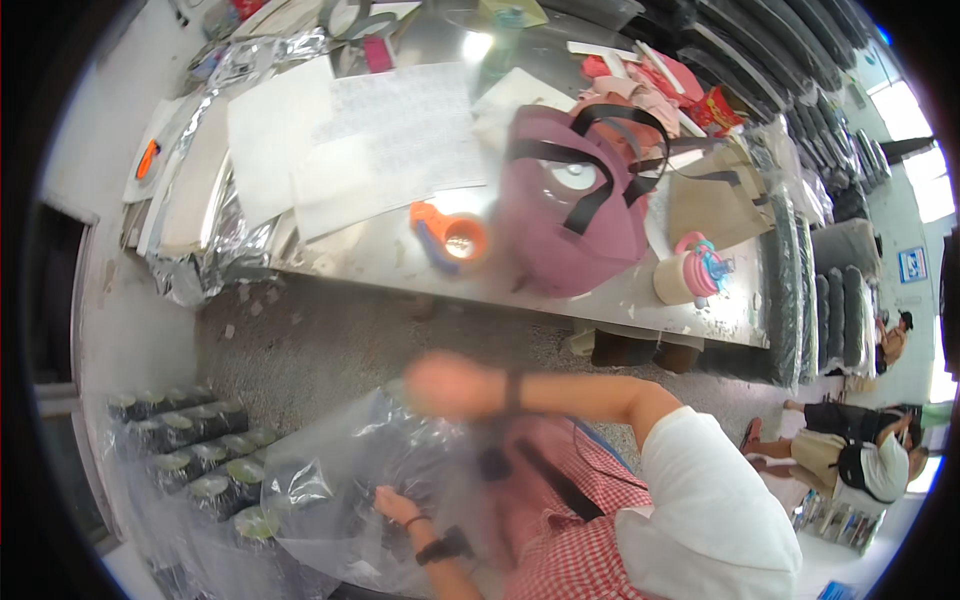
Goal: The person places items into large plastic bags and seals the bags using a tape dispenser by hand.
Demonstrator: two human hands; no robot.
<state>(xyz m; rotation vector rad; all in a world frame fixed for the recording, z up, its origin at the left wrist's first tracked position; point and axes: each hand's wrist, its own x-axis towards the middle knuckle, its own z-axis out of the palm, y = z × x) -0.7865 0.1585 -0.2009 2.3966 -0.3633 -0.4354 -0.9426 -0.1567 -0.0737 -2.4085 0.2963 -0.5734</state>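
My left hand [397, 505], with a dark band at its wrist, has its fingers curled on a large clear plastic bag [310, 500]. The bag spreads to the left, with glare on its folds. Above the bag my right hand [450, 385] is smeared by motion, so its fingers do not show. A pinkish blurred fabric thing [515, 450] lies between my forearms, against my red checked apron [590, 500]. A black strap [560, 480] runs beside it; I cannot tell what it belongs to.
Rows of dark plastic-wrapped bundles [215, 490] stand at lower left. The metal table [390, 285] ahead bears a mauve tote bag [575, 235], an orange tape dispenser [432, 225], a pink-lidded cup [680, 278] and papers [400, 120]. People [850, 450] are at far right.
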